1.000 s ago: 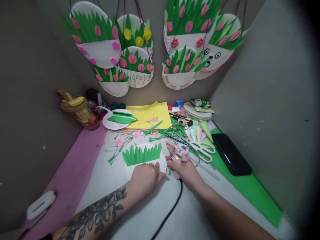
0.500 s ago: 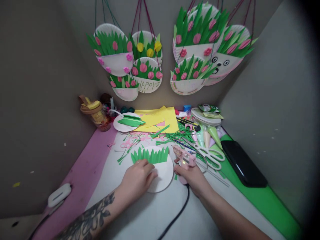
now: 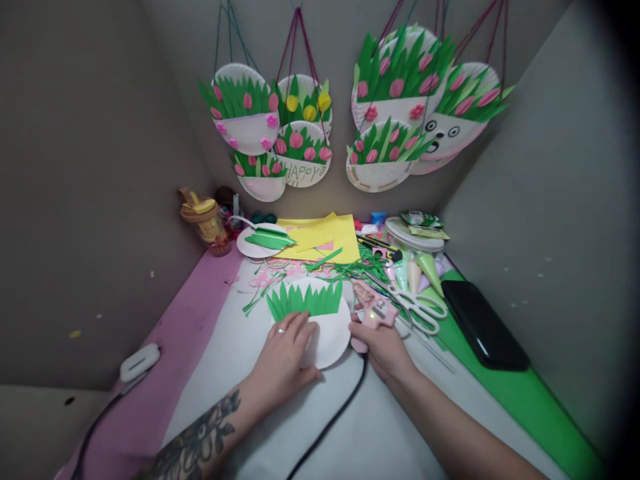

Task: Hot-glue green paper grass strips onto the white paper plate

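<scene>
A white paper plate lies in front of me, with a jagged strip of green paper grass across its upper part. My left hand rests over the plate's left side, fingers stretched out near the base of the grass and thumb apart near the lower rim. My right hand is wrapped round the handle of a pink glue gun, just right of the plate. Its nozzle points up and left, and a black cord runs down from it. The palm hides part of the handle.
White-handled scissors and a black phone-like slab lie at right. Behind are green paper scraps, yellow sheets, a small plate with green strips and a tumbler. Decorated plates hang on the wall.
My left hand's fingers have gone from curled to stretched out on the plate, with the thumb moved lower. The glue gun stays in my right hand. The view has shifted slightly.
</scene>
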`<state>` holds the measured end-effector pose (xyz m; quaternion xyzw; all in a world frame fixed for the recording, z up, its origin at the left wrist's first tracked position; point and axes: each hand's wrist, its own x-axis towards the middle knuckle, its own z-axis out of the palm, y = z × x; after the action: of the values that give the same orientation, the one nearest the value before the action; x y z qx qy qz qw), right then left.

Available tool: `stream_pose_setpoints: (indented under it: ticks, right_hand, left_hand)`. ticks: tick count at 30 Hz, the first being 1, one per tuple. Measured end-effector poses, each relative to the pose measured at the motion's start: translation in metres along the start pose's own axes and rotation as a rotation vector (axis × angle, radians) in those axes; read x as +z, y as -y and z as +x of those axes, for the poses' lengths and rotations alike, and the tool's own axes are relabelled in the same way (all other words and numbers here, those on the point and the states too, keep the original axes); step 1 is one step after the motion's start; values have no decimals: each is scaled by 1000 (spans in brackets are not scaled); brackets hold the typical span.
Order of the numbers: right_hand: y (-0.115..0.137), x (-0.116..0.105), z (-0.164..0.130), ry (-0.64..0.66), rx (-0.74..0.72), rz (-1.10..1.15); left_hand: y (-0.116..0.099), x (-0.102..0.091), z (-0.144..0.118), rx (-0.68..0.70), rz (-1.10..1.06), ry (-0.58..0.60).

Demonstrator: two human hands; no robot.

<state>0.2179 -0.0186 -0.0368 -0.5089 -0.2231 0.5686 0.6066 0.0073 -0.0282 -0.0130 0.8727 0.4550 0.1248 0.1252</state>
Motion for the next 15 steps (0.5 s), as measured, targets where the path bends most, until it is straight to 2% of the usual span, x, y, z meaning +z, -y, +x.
stream_pose_setpoints:
  ticks: [5,11,15]
  right_hand:
    - [6,3,-7,-3,-52,35]
    - [4,3,-9,15,-82,-6]
    - [5,5,-9,3,-89,-6]
  left_hand:
    - [-8,7,0,68,106,-133]
    - [-6,22,-5,128,191,-296]
    - [-7,30,-9,118,197,-306]
